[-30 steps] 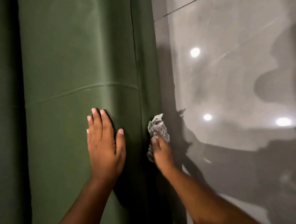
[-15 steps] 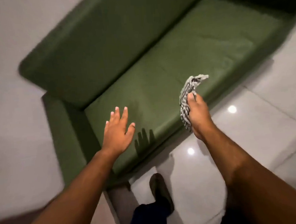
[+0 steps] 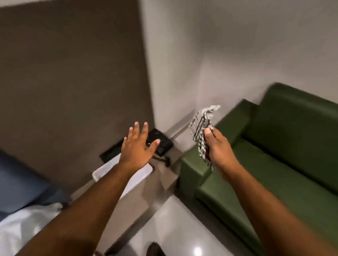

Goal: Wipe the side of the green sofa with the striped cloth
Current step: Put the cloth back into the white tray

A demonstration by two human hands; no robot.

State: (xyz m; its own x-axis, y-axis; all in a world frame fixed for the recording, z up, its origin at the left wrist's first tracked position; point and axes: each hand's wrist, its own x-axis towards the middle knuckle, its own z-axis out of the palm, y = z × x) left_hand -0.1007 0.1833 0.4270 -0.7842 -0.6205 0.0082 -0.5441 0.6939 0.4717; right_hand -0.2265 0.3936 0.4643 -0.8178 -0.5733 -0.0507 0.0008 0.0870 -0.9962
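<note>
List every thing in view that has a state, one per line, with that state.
striped cloth: bunched, held in the air, off the sofa
right hand: closed on the cloth
left hand: open, fingers spread, empty, raised in the air
green sofa: bare seat, nothing touching it
black telephone: partly hidden behind the left hand, on the side table
white tray: on the side table; contents hidden by the forearm

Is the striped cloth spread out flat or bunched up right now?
Bunched up. The striped cloth is crumpled in the right hand, its ends sticking out above and below the fist, held in the air off the green sofa.
</note>
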